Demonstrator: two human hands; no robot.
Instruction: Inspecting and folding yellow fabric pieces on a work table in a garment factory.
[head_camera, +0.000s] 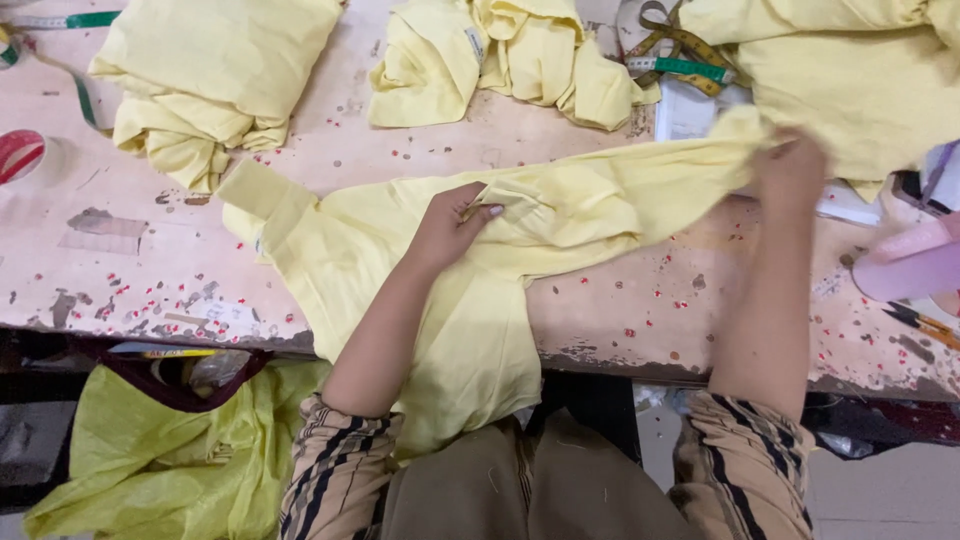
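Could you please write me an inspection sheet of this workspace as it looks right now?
Surface: worn pinkish table, chipped paint, scattered red specks.
Job's things: pale yellow garment spread across the table, its lower part hanging over the front edge.
Clutter: folded yellow pile at back left, crumpled yellow pile at back centre, measuring tape, pink object at right edge.
Hands: left hand pinches a fold of the garment; right hand grips its far end, blurred.
Cables: nothing seen.
Surroundings: yellow-green bag under the table.
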